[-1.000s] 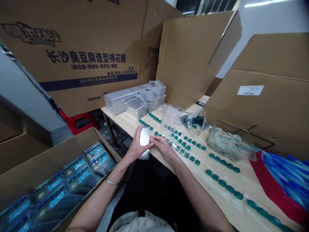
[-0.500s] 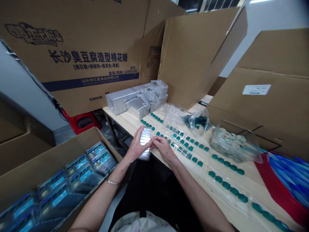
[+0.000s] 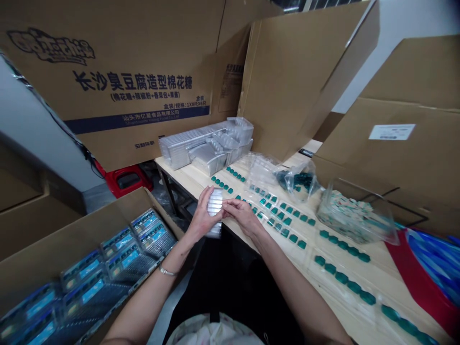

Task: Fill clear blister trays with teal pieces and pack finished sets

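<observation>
Left hand (image 3: 203,216) closed around an upright stack of clear plastic trays (image 3: 214,212), held at the counter (image 3: 187,171) edge; right hand (image 3: 243,216) half-closed, fingers pressed against the stack. Green pieces in clear blister trays (image 3: 339,273) lie at 3 o'clock; open carton (image 3: 89,211) of blue packs at 8 o'clock.

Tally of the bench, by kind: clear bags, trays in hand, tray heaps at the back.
Clear plastic bags: 2 (bag of dark teal pieces, bag of mixed pale and green pieces)
Trays held: 1 (clear blister tray, in the left hand)
Tray heaps at the back: 1 (heap of clear trays)
Total: 4
</observation>
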### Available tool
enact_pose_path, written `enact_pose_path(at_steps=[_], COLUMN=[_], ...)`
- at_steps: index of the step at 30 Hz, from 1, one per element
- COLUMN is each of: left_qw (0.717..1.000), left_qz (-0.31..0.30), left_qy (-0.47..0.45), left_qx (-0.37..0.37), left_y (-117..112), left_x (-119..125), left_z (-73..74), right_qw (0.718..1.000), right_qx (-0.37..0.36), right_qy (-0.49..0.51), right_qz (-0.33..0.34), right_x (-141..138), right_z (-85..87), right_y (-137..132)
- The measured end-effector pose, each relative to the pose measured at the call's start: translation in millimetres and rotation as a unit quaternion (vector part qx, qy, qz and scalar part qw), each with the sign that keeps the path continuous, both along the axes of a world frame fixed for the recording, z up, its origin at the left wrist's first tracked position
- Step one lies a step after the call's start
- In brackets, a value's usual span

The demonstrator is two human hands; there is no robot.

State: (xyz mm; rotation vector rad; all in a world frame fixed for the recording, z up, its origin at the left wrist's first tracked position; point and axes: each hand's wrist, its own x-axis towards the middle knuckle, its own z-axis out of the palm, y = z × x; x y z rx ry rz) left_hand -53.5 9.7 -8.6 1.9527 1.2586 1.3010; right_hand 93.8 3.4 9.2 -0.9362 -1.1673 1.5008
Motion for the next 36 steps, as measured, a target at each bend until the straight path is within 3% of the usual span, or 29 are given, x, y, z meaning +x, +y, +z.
enact_pose_path(at_steps=[5, 14, 27, 29, 32, 36], left_qw=[1.0, 0.997, 0.998, 0.999, 0.998, 0.996], left_qz=[-0.007, -0.057, -0.062, -0.044, 0.046, 0.078], left_qy=[0.007, 0.045, 0.019, 0.012, 0.006, 0.028], left_qx=[0.002, -0.018, -0.006, -0.014, -0.032, -0.012], left_y=[1.8, -0.1, 3.5, 5.2, 10.2, 16.5], left_x=[-1.2, -3.3, -6.5, -12.0, -28.5, -44.5], left_z=[-0.1, 4.2, 3.1, 1.5, -1.3, -3.7], right_qw=[0.999, 0.993, 0.993, 0.99, 0.981, 0.99], right_qx=[-0.023, -0.033, -0.014, -0.023, -0.043, -0.017], right_qy=[0.002, -0.099, -0.076, -0.081, -0.086, -0.053], right_qz=[0.028, -0.061, -0.092, -0.115, -0.166, -0.131], right_x=[6.8, -3.5, -11.0, -2.9, 15.7, 33.8], right_z=[2.2, 12.3, 12.2, 7.8, -0.4, 6.2], right_y=[4.3, 10.7, -2.0, -2.3, -9.5, -21.3])
